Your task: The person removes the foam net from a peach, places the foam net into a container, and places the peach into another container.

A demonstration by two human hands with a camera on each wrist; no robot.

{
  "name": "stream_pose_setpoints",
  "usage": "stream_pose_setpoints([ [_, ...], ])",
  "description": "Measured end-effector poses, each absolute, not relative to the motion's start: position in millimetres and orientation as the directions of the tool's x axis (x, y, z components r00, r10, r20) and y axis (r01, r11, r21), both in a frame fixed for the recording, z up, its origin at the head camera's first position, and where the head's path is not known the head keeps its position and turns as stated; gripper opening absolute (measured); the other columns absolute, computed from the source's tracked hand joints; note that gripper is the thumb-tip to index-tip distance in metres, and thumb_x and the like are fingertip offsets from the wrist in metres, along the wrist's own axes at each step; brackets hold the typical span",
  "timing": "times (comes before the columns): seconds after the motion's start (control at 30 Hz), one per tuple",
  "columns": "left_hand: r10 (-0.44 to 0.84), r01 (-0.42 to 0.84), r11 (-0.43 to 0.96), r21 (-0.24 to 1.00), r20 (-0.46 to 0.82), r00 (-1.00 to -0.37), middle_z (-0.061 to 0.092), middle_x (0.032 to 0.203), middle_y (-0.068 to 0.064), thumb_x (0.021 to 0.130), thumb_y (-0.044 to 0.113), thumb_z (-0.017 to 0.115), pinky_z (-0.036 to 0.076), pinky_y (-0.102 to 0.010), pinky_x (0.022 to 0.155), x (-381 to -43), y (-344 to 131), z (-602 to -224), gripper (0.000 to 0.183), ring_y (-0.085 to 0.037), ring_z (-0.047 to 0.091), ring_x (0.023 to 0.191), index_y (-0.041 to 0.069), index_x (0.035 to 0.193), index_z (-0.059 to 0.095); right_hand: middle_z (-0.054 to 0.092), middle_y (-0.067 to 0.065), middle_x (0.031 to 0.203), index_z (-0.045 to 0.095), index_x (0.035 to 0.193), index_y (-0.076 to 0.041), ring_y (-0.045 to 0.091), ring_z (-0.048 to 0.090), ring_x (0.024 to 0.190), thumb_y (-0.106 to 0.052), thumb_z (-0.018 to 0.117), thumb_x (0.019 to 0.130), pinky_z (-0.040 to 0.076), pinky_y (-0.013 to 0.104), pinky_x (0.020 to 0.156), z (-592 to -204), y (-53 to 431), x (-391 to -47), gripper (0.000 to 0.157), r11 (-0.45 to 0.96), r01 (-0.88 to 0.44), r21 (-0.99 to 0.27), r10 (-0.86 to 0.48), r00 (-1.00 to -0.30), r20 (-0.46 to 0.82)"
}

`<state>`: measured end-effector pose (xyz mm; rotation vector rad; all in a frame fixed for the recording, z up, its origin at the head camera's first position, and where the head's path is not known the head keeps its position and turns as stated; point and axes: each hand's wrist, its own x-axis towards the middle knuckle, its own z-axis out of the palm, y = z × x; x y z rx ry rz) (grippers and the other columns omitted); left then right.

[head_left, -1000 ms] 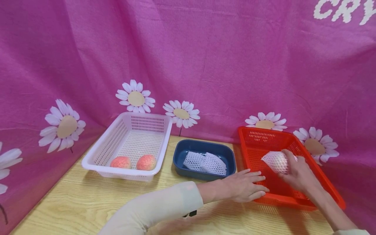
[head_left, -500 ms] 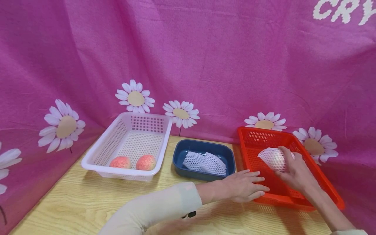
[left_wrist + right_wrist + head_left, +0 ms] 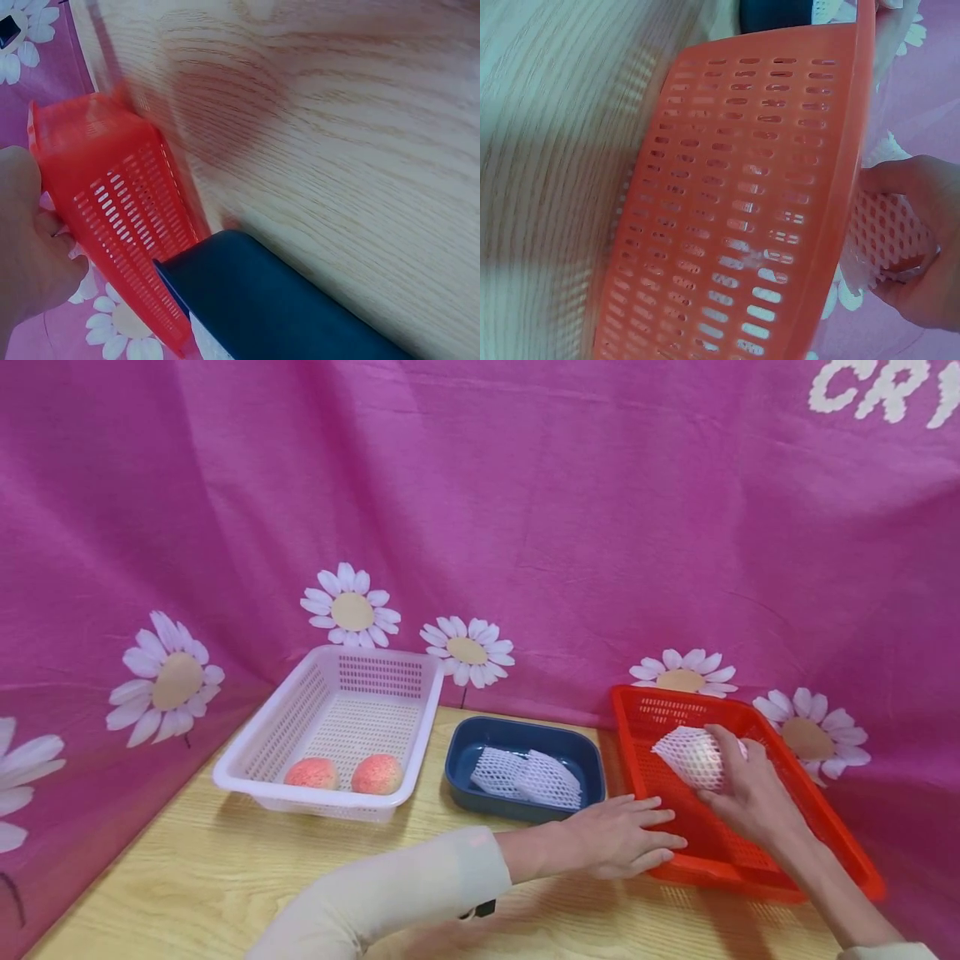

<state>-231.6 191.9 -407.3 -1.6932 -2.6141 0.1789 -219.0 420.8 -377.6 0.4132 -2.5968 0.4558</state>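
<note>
My right hand point(image 3: 750, 789) grips a peach in a white foam net point(image 3: 693, 758) and holds it over the red basket point(image 3: 847, 843). The net tapers to a point toward the left; the palm side of the fruit is hidden. In the right wrist view, thumb and fingers curl round the netted peach point(image 3: 889, 229) beyond the basket's wall point(image 3: 727, 172). At the basket's left front rim, my left hand point(image 3: 618, 839) lies with straight, slightly spread fingers and holds nothing. The left wrist view has this hand point(image 3: 34, 247) beside the red rim.
A dark blue tub point(image 3: 525, 731) with white foam nets point(image 3: 525, 775) stands left of the red basket. Farther left, a white basket point(image 3: 247, 777) holds two peaches point(image 3: 377, 774). A pink flowered cloth point(image 3: 525, 527) hangs behind the wooden table point(image 3: 187, 877).
My right hand has raised the netted peach slightly and shifted it a little left and back over the red basket. The left hand stays at the rim.
</note>
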Motion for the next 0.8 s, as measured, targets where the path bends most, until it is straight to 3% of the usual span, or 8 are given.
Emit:
stream_pose_setpoints([
  [0.53,0.903,0.9,0.424,-0.102,-0.025,-0.428,0.02,0.162,0.015,0.106,0.051,0.031,0.015,-0.031,0.119,-236,173,-408,0.05,-0.007,0.012,0.149,0.045,0.156,0.026,0.041,0.038,0.12,0.033,0.147,-0.002,0.048,0.048,0.095,0.0,0.085,0.069,0.048,0.07,0.072,-369,402,-222,0.094,0.908,-0.33,-0.258,-0.187,-0.87,0.456],
  [0.8,0.906,0.906,0.423,-0.028,0.029,-0.423,0.027,0.161,0.012,0.105,0.049,0.037,0.016,-0.026,0.118,-237,162,-403,0.053,-0.007,0.019,0.147,0.039,0.157,0.03,0.043,0.037,0.119,0.034,0.146,-0.001,0.047,0.049,0.095,0.001,0.085,0.068,0.048,0.067,0.072,-369,396,-223,0.093,0.892,-0.371,-0.256,-0.215,-0.85,0.482],
])
